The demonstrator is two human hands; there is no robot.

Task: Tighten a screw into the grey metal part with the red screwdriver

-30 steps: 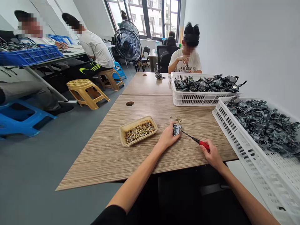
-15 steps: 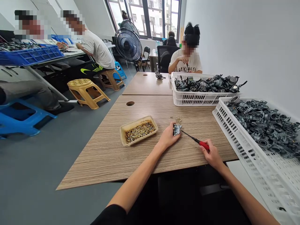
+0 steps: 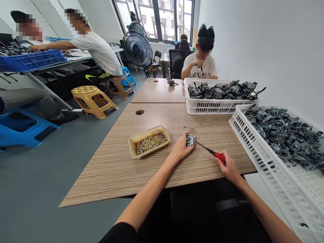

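My left hand (image 3: 180, 148) rests on the wooden table and grips a small grey die-cast carburetor part (image 3: 189, 140) between its fingers. My right hand (image 3: 227, 166) holds a red-handled screwdriver (image 3: 219, 156) low over the tabletop. Its thin black shaft points left, and the tip sits at or very near the part. A few loose brass screws (image 3: 192, 128) lie just beyond the part. A shallow tan tray (image 3: 148, 143) full of brass screws stands to the left of my left hand.
Two white slotted crates heaped with grey carburetors, one (image 3: 215, 106) ahead and one (image 3: 268, 135) at right, edge the table. A carburetor (image 3: 172, 81) stands on the far table. Co-workers sit beyond it and at left, near a blue crate (image 3: 30, 61).
My hands and the screwdriver stay almost where they were. The co-worker at left now leans forward with an arm stretched out over the blue crate.
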